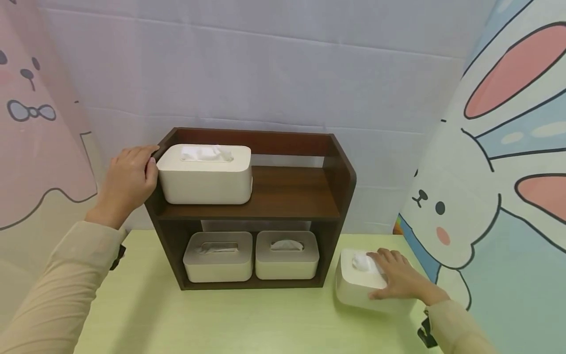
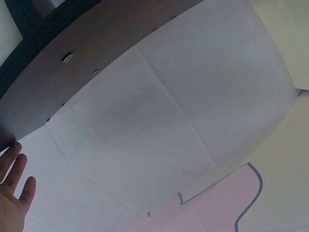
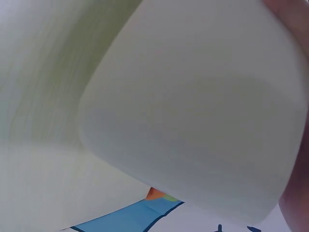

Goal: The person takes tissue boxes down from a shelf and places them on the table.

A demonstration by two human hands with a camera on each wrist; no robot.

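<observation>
My left hand (image 1: 129, 181) rests at the upper left edge of a dark brown two-tier shelf (image 1: 283, 212); in the left wrist view its fairly straight fingers (image 2: 16, 170) touch the side panel. Beside it on the upper tier sits a white tissue box (image 1: 204, 187). To the right of the shelf, my right hand (image 1: 400, 276) grips another white tissue box (image 1: 353, 291) from above, fingers spread over the top and thumb down the front. That box (image 3: 193, 116) fills much of the right wrist view and hides most of the hand.
Two more white tissue boxes, one on the left (image 1: 218, 273) and one on the right (image 1: 286, 270), stand side by side on the lower tier. The shelf stands on a pale yellow-green table (image 1: 247, 319). Cloth with cartoon animals (image 1: 455, 206) hangs at both sides.
</observation>
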